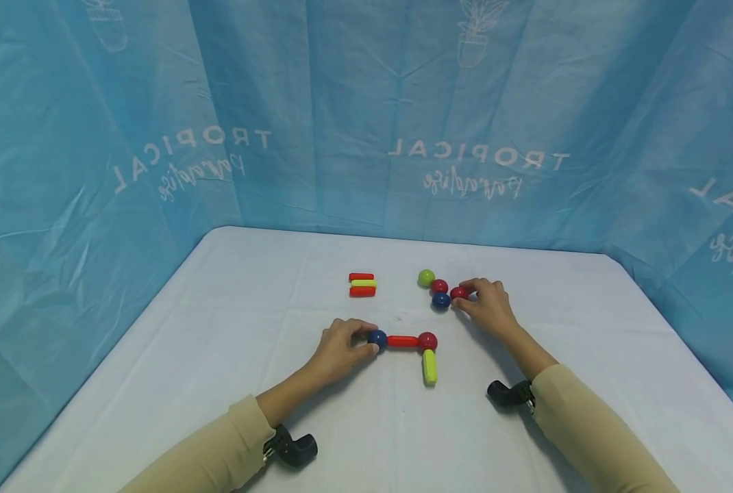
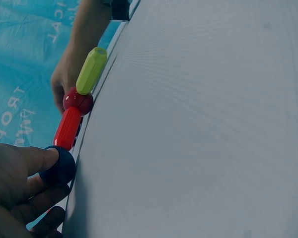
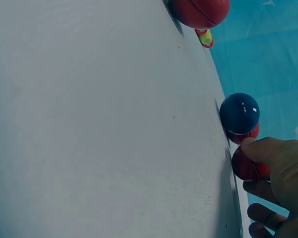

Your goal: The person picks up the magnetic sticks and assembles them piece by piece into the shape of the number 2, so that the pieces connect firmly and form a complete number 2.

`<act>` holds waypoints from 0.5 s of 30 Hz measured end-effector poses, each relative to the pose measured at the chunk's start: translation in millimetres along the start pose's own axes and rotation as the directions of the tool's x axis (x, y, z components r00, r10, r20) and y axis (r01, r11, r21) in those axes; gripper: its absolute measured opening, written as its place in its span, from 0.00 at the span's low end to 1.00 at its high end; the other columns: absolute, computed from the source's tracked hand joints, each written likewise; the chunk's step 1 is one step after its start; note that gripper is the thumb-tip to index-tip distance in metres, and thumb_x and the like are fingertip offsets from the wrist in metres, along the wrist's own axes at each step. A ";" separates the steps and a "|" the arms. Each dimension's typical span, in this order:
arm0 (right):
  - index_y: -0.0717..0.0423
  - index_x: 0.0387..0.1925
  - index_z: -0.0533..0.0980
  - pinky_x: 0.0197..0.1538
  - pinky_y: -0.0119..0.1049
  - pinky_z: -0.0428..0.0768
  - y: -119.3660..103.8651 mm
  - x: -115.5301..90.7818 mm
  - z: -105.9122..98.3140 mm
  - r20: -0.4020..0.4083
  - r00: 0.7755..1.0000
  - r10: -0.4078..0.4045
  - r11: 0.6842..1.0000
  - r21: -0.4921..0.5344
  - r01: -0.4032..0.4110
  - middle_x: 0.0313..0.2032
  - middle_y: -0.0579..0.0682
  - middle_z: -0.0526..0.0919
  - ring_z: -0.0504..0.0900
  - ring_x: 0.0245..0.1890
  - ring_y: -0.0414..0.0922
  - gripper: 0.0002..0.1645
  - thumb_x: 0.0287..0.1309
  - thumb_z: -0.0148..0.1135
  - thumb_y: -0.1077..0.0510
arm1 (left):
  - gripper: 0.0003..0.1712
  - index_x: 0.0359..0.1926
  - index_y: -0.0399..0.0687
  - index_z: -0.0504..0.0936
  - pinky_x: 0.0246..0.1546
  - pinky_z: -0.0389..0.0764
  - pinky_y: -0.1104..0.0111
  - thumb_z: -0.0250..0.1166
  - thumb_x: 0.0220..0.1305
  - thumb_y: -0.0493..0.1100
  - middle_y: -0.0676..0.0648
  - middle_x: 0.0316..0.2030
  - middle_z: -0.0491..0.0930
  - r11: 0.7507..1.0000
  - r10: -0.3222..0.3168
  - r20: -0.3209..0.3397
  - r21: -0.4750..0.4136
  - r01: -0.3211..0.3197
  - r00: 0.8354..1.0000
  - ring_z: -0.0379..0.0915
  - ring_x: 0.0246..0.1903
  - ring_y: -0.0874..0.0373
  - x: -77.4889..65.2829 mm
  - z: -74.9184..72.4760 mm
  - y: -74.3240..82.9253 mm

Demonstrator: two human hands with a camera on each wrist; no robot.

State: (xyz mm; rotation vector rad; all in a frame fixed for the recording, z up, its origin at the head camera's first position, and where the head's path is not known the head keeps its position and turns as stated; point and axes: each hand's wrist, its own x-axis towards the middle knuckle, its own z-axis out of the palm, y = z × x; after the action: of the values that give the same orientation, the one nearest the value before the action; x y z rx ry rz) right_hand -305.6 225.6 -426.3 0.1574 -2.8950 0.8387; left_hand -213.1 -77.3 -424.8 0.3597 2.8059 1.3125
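My left hand [image 1: 340,350] pinches a blue ball [image 1: 377,339] between thumb and fingers. A red rod [image 1: 402,341] joins that ball to a red ball [image 1: 427,341], from which a yellow-green rod [image 1: 429,368] points toward me. In the left wrist view the thumb presses on the blue ball [image 2: 59,166]. Farther back, my right hand [image 1: 488,306] pinches another red ball [image 1: 459,294], seen also in the right wrist view as a dark red ball [image 3: 246,166] under the thumb. Beside it are a loose blue ball [image 1: 440,301], a red ball [image 1: 438,286] and a green ball [image 1: 426,277].
Left of the loose balls lie two red rods [image 1: 362,292] with a yellow-green rod [image 1: 363,283] between them. The white-covered table [image 1: 268,301] ends at a blue printed curtain [image 1: 354,185] behind and at the sides. Each wrist wears a black camera [image 1: 296,450].
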 end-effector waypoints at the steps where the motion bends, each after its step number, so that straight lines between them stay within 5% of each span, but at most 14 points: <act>1: 0.59 0.54 0.75 0.46 0.47 0.69 0.8 -1.0 -0.7 0.002 1.000 0.005 1.000 0.003 -0.005 0.49 0.59 0.78 0.67 0.50 0.54 0.28 0.53 0.66 0.49 | 0.18 0.49 0.52 0.82 0.46 0.65 0.59 0.68 0.56 0.45 0.50 0.45 0.80 1.000 0.003 0.000 -0.001 -0.003 1.000 0.64 0.47 0.56 0.1 0.1 0.1; 6: 0.59 0.54 0.75 0.45 0.44 0.70 7.8 -17.4 -6.1 0.016 1.000 0.016 1.000 0.016 -0.016 0.49 0.59 0.78 0.68 0.49 0.53 0.28 0.53 0.66 0.50 | 0.18 0.49 0.52 0.82 0.45 0.64 0.60 0.68 0.56 0.45 0.50 0.46 0.80 1.000 0.008 0.002 0.001 -0.008 1.000 0.64 0.47 0.56 0.3 0.4 1.6; 15: 0.55 0.52 0.76 0.42 0.37 0.73 6.2 -85.3 -11.8 0.015 0.999 -0.042 0.999 0.031 0.041 0.46 0.52 0.79 0.70 0.45 0.46 0.27 0.50 0.69 0.51 | 0.18 0.49 0.52 0.82 0.44 0.65 0.59 0.68 0.55 0.45 0.50 0.45 0.80 1.000 0.005 -0.002 0.006 -0.005 1.000 0.64 0.46 0.56 0.0 -0.6 -0.6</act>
State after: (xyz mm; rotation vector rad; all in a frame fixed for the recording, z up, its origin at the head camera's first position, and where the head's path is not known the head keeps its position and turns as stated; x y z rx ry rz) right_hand -221.2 242.8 -432.1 0.2273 -2.8835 0.8788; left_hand -213.2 -78.1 -424.8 0.3664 2.8132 1.3065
